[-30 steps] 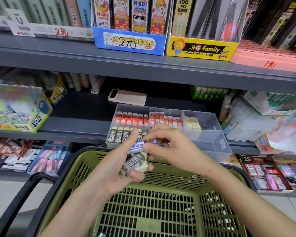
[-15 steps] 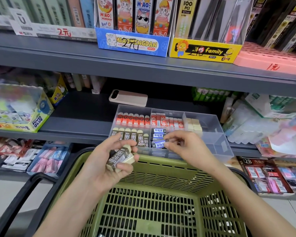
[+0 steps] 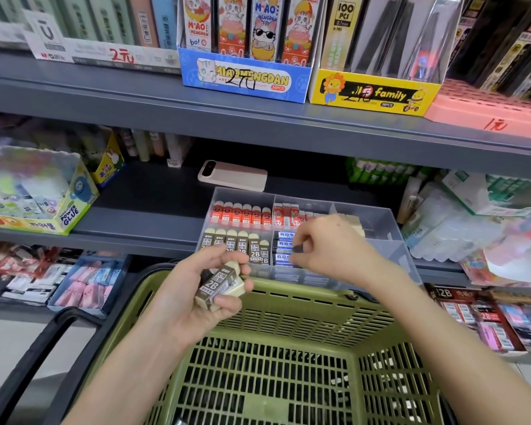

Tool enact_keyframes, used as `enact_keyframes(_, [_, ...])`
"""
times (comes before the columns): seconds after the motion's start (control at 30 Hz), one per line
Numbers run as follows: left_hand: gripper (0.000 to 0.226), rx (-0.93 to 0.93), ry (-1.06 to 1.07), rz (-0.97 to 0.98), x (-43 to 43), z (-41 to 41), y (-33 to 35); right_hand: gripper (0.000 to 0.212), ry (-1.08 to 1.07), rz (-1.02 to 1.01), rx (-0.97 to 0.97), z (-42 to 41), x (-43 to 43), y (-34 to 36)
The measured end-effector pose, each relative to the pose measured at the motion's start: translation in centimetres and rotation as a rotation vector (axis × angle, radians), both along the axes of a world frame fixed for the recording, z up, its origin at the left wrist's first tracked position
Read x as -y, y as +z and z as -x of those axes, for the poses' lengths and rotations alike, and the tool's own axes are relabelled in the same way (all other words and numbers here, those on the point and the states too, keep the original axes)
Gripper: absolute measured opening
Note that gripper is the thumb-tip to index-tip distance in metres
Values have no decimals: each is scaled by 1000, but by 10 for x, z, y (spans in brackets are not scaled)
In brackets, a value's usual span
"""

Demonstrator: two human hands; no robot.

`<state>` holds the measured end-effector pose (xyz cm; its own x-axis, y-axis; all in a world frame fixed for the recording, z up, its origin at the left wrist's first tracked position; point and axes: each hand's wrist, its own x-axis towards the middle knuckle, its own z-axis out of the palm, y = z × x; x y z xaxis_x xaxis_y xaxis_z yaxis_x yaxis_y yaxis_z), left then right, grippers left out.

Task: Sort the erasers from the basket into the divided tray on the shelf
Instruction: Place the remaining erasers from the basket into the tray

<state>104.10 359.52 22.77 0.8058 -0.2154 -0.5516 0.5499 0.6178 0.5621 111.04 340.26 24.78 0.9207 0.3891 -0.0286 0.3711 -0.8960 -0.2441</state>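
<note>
A clear divided tray [image 3: 394, 223] stands on the middle shelf, with red erasers [image 3: 241, 213] at the back, brown 2B erasers [image 3: 235, 242] front left and blue-sleeved erasers [image 3: 282, 235] in the middle. My left hand [image 3: 196, 297] grips a small bundle of brown 2B erasers [image 3: 219, 286] above the rim of the green basket [image 3: 304, 291]. Over the blue compartment, my right hand [image 3: 331, 246] has curled fingers that pinch the dark end of a blue-sleeved eraser [image 3: 284, 257] lying in the stack.
A pink phone [image 3: 232, 175] lies on the shelf behind the tray. A glue display box [image 3: 40, 197] stands at the left, and bagged goods [image 3: 460, 228] crowd the right. The basket's black handle [image 3: 28, 351] hangs at lower left. Boxes line the shelf above.
My right hand took the blue-sleeved eraser from my left hand and carried it forward into the tray's blue compartment. My left hand lowered slightly, still holding the brown erasers.
</note>
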Motion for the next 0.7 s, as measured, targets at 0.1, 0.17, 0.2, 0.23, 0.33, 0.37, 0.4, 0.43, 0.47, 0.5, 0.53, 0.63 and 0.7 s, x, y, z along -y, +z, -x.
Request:
enact_keyframes(0.1, [29,4,-9,7,1,1,-1,21,16,-183,-180,-2,-5,-6])
enact_keyframes(0.17, [29,8,-10,1,0,1,-1,20,-5,-198,-150,-3,3,-6])
enact_keyframes(0.2, [29,9,-9,-4,-1,1,-1,19,-15,-156,-97,-3,8,-6])
enact_keyframes(0.23, [29,8,-6,-8,-2,1,-2,18,-26,-97,-43,-2,13,-6])
enact_keyframes(0.33, [28,3,2,-13,-2,1,-4,17,-41,-48,-26,1,23,-10])
enact_keyframes(0.37, [28,0,1,-11,-1,0,-4,17,-30,-74,-59,2,23,-12])
enact_keyframes(0.4, [28,-2,1,-7,0,0,-4,18,-13,-94,-89,4,22,-15])
enact_keyframes(0.43, [28,-3,2,0,1,0,-4,20,8,-101,-112,6,20,-18])
enact_keyframes(0.47, [28,-4,5,7,2,0,-5,21,31,-98,-122,7,19,-21])
enact_keyframes(0.5, [29,-5,8,11,3,-1,-4,23,47,-90,-120,7,18,-23])
enact_keyframes(0.53, [29,-4,10,11,3,-1,-4,25,57,-78,-106,8,17,-24])
enact_keyframes(0.63, [30,5,15,4,6,-1,-3,26,53,-42,40,13,17,-23])
enact_keyframes(0.7, [32,7,18,-13,8,-2,-2,25,64,-200,125,24,11,-15])
